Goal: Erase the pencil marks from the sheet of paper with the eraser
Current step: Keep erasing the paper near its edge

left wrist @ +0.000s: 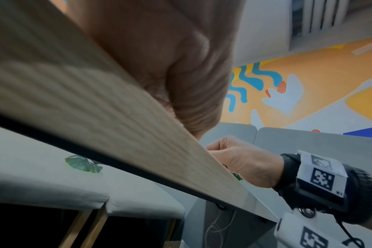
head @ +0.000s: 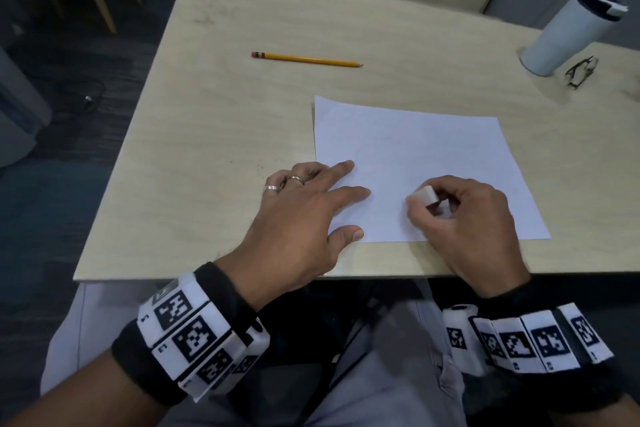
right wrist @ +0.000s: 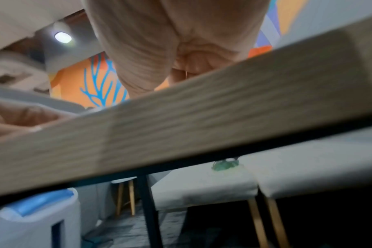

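A white sheet of paper (head: 415, 156) lies on the light wooden table (head: 242, 114), near its front edge. Only a faint short pencil mark (head: 388, 138) shows on it. My left hand (head: 311, 204) lies flat with spread fingers on the sheet's left edge, holding it down. My right hand (head: 460, 215) pinches a white eraser (head: 426, 195) and presses it on the lower middle of the sheet. Both wrist views show only the table's edge and the heels of the hands; the eraser is hidden there.
A yellow pencil (head: 306, 60) lies further back on the table. A white tumbler (head: 568, 35) with a dark lid stands at the far right, folded glasses (head: 581, 72) beside it. Dark eraser crumbs (head: 258, 166) dot the table left of the sheet.
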The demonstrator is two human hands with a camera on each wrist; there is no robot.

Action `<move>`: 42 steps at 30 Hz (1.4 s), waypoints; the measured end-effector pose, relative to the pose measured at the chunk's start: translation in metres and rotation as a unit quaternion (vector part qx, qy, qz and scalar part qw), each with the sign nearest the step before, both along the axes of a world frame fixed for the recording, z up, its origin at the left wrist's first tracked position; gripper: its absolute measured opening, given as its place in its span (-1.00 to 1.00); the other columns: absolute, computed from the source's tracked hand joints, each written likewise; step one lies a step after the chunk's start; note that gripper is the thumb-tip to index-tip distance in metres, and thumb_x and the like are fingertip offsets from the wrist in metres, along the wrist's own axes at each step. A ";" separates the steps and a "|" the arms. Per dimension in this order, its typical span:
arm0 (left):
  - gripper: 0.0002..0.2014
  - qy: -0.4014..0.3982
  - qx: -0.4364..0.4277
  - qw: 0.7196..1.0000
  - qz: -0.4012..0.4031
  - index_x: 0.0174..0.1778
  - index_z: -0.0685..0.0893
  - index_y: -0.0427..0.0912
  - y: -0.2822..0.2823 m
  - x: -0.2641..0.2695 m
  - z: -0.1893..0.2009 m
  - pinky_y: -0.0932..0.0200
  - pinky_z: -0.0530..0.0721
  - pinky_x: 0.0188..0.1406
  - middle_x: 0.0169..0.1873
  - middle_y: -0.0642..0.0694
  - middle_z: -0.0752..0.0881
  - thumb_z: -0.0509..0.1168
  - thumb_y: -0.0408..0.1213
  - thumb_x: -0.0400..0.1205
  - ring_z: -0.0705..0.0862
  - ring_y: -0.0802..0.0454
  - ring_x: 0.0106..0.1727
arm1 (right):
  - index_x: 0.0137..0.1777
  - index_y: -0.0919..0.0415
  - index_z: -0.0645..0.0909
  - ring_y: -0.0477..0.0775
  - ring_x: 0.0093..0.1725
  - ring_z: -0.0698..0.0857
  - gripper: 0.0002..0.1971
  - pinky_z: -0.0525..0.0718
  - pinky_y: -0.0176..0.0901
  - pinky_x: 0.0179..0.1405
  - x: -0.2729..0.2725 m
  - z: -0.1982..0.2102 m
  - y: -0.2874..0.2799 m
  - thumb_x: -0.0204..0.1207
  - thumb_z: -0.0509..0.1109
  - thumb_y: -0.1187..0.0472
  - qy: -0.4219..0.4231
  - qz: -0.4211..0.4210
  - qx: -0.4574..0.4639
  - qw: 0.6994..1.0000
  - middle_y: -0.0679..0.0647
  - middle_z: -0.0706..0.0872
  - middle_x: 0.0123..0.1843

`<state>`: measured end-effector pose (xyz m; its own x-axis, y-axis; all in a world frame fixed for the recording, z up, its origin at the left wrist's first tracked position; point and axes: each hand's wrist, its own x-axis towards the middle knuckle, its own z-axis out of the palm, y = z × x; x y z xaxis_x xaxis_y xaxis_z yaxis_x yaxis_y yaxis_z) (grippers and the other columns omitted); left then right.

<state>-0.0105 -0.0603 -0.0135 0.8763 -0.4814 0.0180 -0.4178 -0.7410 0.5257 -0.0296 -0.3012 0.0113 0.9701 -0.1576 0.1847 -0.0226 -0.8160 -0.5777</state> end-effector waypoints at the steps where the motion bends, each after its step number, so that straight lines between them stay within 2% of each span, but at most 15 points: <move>1: -0.48 0.002 0.001 1.000 0.000 0.67 0.44 0.40 -0.001 0.000 0.001 -0.05 -0.09 0.70 0.80 0.34 0.14 0.29 0.22 0.75 0.08 0.16 0.75 | -0.18 -0.03 0.80 -0.10 -0.23 0.70 -0.89 0.75 0.08 -0.13 0.000 0.002 0.006 0.56 0.61 0.05 0.000 0.013 0.006 1.000 -0.20 0.79 -0.28; 4: -0.47 0.007 0.003 1.000 0.002 0.68 0.43 0.41 0.000 -0.001 0.001 -0.06 -0.07 0.71 0.80 0.35 0.13 0.28 0.22 0.75 0.06 0.17 0.75 | -0.19 -0.05 0.79 -0.08 -0.20 0.69 -0.89 0.71 0.02 -0.15 -0.009 -0.004 0.026 0.54 0.61 0.01 0.016 0.059 0.001 0.998 -0.21 0.78 -0.28; 7: -0.49 0.004 -0.002 1.000 0.002 0.66 0.45 0.40 0.001 -0.001 0.001 -0.08 -0.05 0.71 0.80 0.34 0.15 0.22 0.26 0.75 0.09 0.16 0.75 | -0.18 0.00 0.79 -0.06 -0.23 0.71 -0.87 0.74 0.08 -0.16 -0.006 -0.004 0.002 0.54 0.60 0.01 0.011 0.006 0.014 1.000 -0.18 0.78 -0.27; 9: -0.49 0.000 -0.002 1.000 0.000 0.65 0.46 0.40 0.001 0.000 0.001 -0.08 -0.05 0.72 0.80 0.33 0.17 0.18 0.28 0.74 0.10 0.15 0.75 | -0.21 -0.01 0.79 -0.12 -0.28 0.68 -0.87 0.68 -0.02 -0.23 -0.005 0.000 -0.008 0.56 0.61 0.04 0.008 -0.009 0.003 1.000 -0.21 0.77 -0.30; 12: -0.50 0.000 -0.006 1.000 0.000 0.65 0.47 0.40 0.001 -0.001 -0.001 -0.06 -0.08 0.68 0.80 0.33 0.17 0.25 0.25 0.74 0.07 0.16 0.73 | -0.22 0.00 0.80 -0.14 -0.32 0.63 -0.87 0.54 -0.19 -0.27 -0.010 0.000 0.004 0.55 0.63 0.08 0.021 0.033 0.027 0.999 -0.21 0.74 -0.35; 16: -0.49 -0.007 -0.009 1.000 -0.003 0.63 0.49 0.40 0.002 0.000 -0.003 -0.03 -0.06 0.66 0.79 0.32 0.21 0.23 0.26 0.72 0.11 0.15 0.73 | -0.21 0.02 0.80 -0.10 -0.31 0.67 -0.86 0.65 -0.09 -0.25 -0.010 -0.004 -0.006 0.55 0.62 0.06 0.025 0.022 0.022 0.999 -0.15 0.77 -0.31; 20: -0.51 0.007 0.012 1.000 -0.007 0.67 0.44 0.40 0.001 0.000 0.002 -0.03 -0.08 0.68 0.80 0.35 0.13 0.28 0.16 0.78 0.07 0.15 0.76 | -0.12 0.13 0.84 -0.14 -0.40 0.48 -0.92 0.50 -0.35 -0.35 0.009 -0.003 -0.032 0.62 0.63 0.23 0.001 -0.011 0.193 0.981 -0.21 0.68 -0.39; 23: -0.52 0.007 0.059 0.998 0.007 0.72 0.36 0.36 -0.007 -0.004 0.007 -0.05 -0.15 0.72 0.83 0.30 0.04 0.19 0.09 0.83 -0.02 0.14 0.81 | -0.01 0.21 0.81 -0.17 -0.41 0.46 -0.94 0.47 -0.43 -0.36 0.017 -0.012 -0.041 0.68 0.59 0.24 -0.028 -0.037 0.241 0.969 -0.28 0.63 -0.41; 26: -0.41 -0.023 0.109 0.994 0.014 0.85 0.16 0.12 -0.036 -0.021 0.013 -0.16 -0.31 0.78 0.88 0.06 -0.11 -0.09 0.15 0.87 -0.23 0.04 0.87 | -0.03 0.17 0.80 -0.14 -0.40 0.51 -0.93 0.49 -0.41 -0.37 0.022 -0.021 -0.043 0.68 0.59 0.20 -0.037 -0.048 0.251 0.966 -0.13 0.69 -0.35; 28: -0.29 -0.035 0.096 0.994 -0.039 0.89 0.00 -0.03 -0.071 -0.038 0.013 -0.22 -0.33 0.80 0.88 -0.02 -0.19 -0.15 0.23 0.85 -0.33 0.00 0.86 | -0.06 0.16 0.79 -0.17 -0.42 0.56 -0.91 0.53 -0.39 -0.35 0.024 -0.025 -0.043 0.67 0.59 0.20 -0.039 -0.051 0.242 0.968 -0.10 0.73 -0.34; 30: -0.24 -0.035 0.090 0.991 -0.097 0.89 -0.07 -0.07 -0.105 -0.050 0.008 -0.25 -0.31 0.81 0.87 -0.03 -0.19 -0.15 0.29 0.85 -0.34 -0.05 0.85 | -0.07 0.13 0.79 -0.14 -0.41 0.63 -0.91 0.62 -0.28 -0.32 0.026 -0.027 -0.044 0.66 0.59 0.18 -0.044 -0.064 0.252 0.965 -0.06 0.78 -0.32; 33: -0.21 -0.050 0.121 0.985 -0.115 0.90 -0.06 -0.04 -0.122 -0.052 0.002 -0.27 -0.29 0.81 0.87 -0.01 -0.11 -0.18 0.36 0.83 -0.34 -0.08 0.86 | -0.10 0.07 0.78 -0.06 -0.36 0.68 -0.89 0.67 -0.14 -0.25 0.027 -0.028 -0.048 0.65 0.60 0.12 -0.047 -0.075 0.244 0.966 0.02 0.82 -0.26; 37: -0.19 -0.067 0.140 0.986 -0.063 0.90 -0.04 0.03 -0.085 -0.047 -0.004 -0.28 -0.18 0.83 0.87 0.08 -0.14 -0.20 0.42 0.80 -0.32 -0.01 0.86 | -0.12 0.05 0.76 -0.08 -0.35 0.67 -0.87 0.64 -0.08 -0.21 0.026 -0.028 -0.051 0.63 0.58 0.08 -0.042 -0.077 0.219 0.972 -0.02 0.79 -0.28; 40: -0.09 -0.039 0.217 0.974 0.053 0.89 -0.20 0.00 -0.035 -0.034 0.001 -0.27 -0.22 0.82 0.85 0.09 -0.27 -0.39 0.51 0.71 -0.33 -0.04 0.86 | -0.13 0.04 0.74 -0.14 -0.38 0.63 -0.87 0.57 -0.12 -0.25 0.026 -0.029 -0.048 0.63 0.57 0.07 -0.034 -0.081 0.208 0.974 -0.11 0.74 -0.35; 42: -0.01 -0.003 0.258 0.957 0.131 0.88 -0.26 -0.06 -0.009 -0.023 0.009 -0.29 -0.32 0.80 0.85 0.00 -0.33 -0.48 0.55 0.65 -0.35 -0.10 0.85 | -0.14 0.03 0.73 -0.15 -0.36 0.64 -0.86 0.57 -0.16 -0.26 0.026 -0.029 -0.046 0.62 0.57 0.07 -0.032 -0.083 0.196 0.976 -0.10 0.74 -0.35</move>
